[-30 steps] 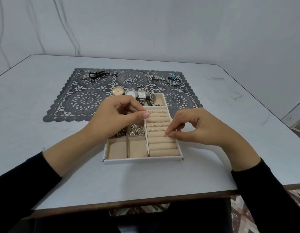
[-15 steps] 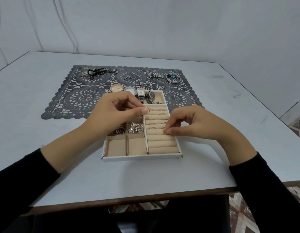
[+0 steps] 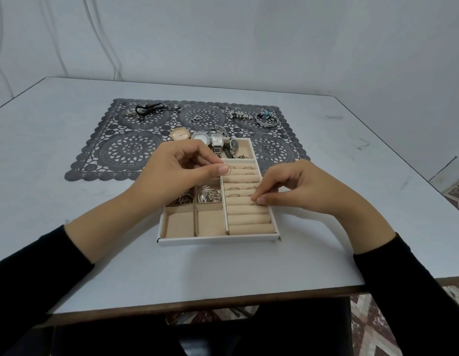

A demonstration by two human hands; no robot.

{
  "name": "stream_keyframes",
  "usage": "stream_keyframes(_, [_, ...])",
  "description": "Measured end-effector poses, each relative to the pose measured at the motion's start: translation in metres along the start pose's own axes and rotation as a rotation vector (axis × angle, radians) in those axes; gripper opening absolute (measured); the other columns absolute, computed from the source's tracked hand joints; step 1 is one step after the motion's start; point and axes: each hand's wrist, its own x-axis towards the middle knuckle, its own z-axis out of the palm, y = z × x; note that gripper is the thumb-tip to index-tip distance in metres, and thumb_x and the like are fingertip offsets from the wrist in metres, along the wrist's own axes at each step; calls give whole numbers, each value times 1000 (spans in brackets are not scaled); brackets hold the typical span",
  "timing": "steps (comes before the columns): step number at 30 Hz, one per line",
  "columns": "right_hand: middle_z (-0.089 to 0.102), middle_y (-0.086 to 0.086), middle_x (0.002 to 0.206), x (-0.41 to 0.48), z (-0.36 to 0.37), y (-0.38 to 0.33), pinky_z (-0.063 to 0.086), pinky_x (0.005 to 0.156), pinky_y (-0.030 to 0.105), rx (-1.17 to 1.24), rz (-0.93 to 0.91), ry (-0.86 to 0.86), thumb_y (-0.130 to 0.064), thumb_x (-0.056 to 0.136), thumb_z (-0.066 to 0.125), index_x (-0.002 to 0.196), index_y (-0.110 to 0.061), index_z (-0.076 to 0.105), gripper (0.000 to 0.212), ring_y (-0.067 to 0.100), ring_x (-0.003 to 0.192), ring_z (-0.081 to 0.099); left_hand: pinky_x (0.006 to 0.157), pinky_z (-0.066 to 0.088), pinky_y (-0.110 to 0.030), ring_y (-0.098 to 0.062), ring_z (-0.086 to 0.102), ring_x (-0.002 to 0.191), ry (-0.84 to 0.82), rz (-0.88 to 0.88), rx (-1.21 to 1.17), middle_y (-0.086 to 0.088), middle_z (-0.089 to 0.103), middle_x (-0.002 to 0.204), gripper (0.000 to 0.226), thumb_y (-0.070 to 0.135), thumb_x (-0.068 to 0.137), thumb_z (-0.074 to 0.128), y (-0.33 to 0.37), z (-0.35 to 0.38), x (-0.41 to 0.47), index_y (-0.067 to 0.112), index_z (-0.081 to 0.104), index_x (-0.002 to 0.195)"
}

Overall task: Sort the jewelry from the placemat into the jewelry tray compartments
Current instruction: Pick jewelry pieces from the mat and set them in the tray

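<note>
Your left hand (image 3: 182, 170) hangs with its fingers curled, thumb and forefinger pinching a thin gold ring (image 3: 227, 170) at their tips. Your right hand (image 3: 300, 187) sits lower, its fingers bent and its thumb and fingertips (image 3: 261, 200) pressed together, pointing left; what they pinch, if anything, is too small to tell. Both bare forearms angle inward from black sleeves (image 3: 35, 276).
</note>
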Motion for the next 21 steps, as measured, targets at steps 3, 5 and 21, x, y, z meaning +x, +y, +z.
stream_keyframes(3, [72, 0, 83, 2, 2, 2, 51, 77, 25, -18, -2, 1, -8, 78, 76, 90, -5, 76, 13, 13, 77, 64, 62, 54, -16, -11, 67, 65, -3, -10, -28, -7, 72, 72, 21, 19, 69, 80, 1, 1, 0, 4, 73, 82])
stream_keyframes(5, [72, 0, 83, 1, 1, 2, 50, 77, 24, -11, -1, -2, -8, 78, 76, 91, -5, 76, 13, 13, 78, 64, 61, 52, -13, -9, 68, 64, -8, -14, -43, -4, 71, 70, 18, 15, 70, 79, 2, 2, 0, 4, 72, 82])
stream_keyframes(21, [44, -4, 147, 3, -7, 39, 26, 83, -5, -508, 271, 460, -30, 95, 56, 143, -22, 42, 51, 9, 128, 44, 69, 53, -19, -5, 66, 70, -112, 40, 161, 4, 73, 74, 20, 29, 72, 80, 1, 3, 2, 13, 75, 83])
